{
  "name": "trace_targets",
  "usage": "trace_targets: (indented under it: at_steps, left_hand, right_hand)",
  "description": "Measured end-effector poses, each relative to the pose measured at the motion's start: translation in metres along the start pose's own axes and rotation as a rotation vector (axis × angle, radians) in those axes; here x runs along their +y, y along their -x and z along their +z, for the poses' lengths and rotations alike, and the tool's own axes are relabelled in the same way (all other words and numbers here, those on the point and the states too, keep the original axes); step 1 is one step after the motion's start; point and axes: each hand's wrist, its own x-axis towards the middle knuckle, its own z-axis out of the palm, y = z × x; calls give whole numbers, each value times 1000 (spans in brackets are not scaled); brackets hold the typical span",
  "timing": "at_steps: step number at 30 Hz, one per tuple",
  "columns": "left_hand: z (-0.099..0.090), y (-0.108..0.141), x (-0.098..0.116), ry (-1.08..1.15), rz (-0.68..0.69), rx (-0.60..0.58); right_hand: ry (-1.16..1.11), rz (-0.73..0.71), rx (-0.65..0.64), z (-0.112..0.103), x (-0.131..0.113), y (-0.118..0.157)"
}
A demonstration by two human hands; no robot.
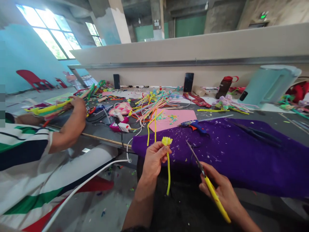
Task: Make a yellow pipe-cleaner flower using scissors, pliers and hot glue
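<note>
By the left end of purple cloth, left hand pinches yellow flower under its head; right hand, apart, grips scissors before the cloth; flower judged light, crushable, best held by its bendable stem.

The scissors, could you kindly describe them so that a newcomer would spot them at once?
Start from the big purple cloth. By its near edge, the right hand holds the scissors. Their yellow handle sets them apart from the dark tool on the cloth.
</note>
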Motion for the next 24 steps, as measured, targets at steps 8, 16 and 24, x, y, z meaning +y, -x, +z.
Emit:
trace_targets:
  at_steps: [8, 16, 24]
  left_hand:
    - [1, 1, -3, -13, 24, 0]
    - [2, 4, -6, -88, 82, -18]
    - [2, 4, -11, -178, 134, -42]
  right_hand:
    - [-1, 6, -8, 5, -8, -3]
    - [55, -1, -6, 2, -11, -1]
    - [124, -142, 64, 6, -13, -5]
